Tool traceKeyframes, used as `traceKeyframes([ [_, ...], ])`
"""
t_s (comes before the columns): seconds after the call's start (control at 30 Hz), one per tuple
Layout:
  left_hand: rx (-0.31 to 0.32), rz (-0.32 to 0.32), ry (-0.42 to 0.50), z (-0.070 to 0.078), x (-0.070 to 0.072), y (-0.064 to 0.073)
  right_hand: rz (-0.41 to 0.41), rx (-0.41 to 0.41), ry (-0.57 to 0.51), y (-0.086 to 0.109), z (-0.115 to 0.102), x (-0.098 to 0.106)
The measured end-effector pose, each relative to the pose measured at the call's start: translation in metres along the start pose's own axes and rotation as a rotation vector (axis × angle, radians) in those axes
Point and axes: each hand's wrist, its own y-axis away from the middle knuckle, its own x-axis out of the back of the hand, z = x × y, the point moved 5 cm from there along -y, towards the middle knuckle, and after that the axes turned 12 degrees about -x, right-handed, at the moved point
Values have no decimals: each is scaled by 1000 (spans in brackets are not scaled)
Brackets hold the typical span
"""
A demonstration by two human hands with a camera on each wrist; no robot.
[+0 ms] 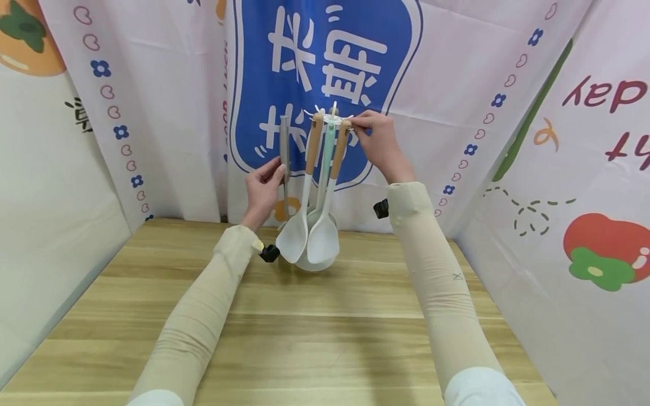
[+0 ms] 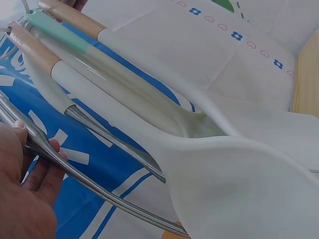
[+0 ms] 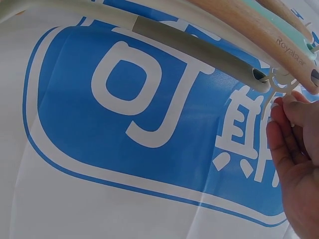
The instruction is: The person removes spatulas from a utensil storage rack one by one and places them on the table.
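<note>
A white hook rack (image 1: 332, 119) stands at the back of the table, hung with several kitchen utensils. In front hang two white-headed turners or spoons with wooden handles: a left one (image 1: 293, 237) and a right one (image 1: 323, 239). Between them is a mint-green handle (image 1: 329, 141). My left hand (image 1: 262, 189) grips the steel handle (image 2: 89, 184) of a utensil left of the bunch; its head is hidden behind the white ones. Up at the rack's right side, my right hand (image 1: 378, 138) pinches a hook of the rack with thumb and fingers, beside a grey-green handle (image 3: 199, 52).
The wooden table (image 1: 315, 332) stretches forward from the rack. Behind it hangs a printed curtain (image 1: 447, 67) with a blue panel, close to both hands. More printed cloth (image 1: 558, 186) encloses the sides.
</note>
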Motion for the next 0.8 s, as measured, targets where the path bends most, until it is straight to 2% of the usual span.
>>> traceKeyframes([
  [0.2, 2, 8, -6, 2, 4, 3, 8, 3, -8, 0, 0, -1],
  [0.4, -41, 30, 4, 7, 8, 6, 4, 3, -7, 0, 1, -2],
  [0.57, -85, 73, 20, 10, 12, 8, 9, 10, -15, 0, 1, -2],
  [0.8, -111, 146, 32, 14, 20, 12, 7, 9, -19, 0, 2, -2],
])
